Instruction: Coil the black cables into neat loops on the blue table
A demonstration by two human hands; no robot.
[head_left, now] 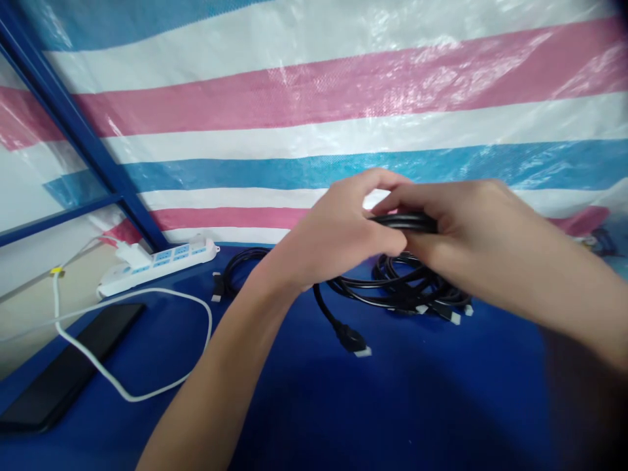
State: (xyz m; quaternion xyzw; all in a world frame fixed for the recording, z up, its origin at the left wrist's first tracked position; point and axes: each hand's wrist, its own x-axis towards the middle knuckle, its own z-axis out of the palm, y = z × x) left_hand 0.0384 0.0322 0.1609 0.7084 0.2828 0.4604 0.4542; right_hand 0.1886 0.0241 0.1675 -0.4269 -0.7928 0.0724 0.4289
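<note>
Head — hands aloft — around cable

From my view, both hands meet above the middle of the tabletop, the left hand just left of the right hand, a cable bundle gripped between them. Directly beneath lie the coiled cables, with one plug end trailing toward me. Far left at the back sits the power strip; its cord loops forward beside a flat device at the left edge. A tarp hangs behind everything.
</note>
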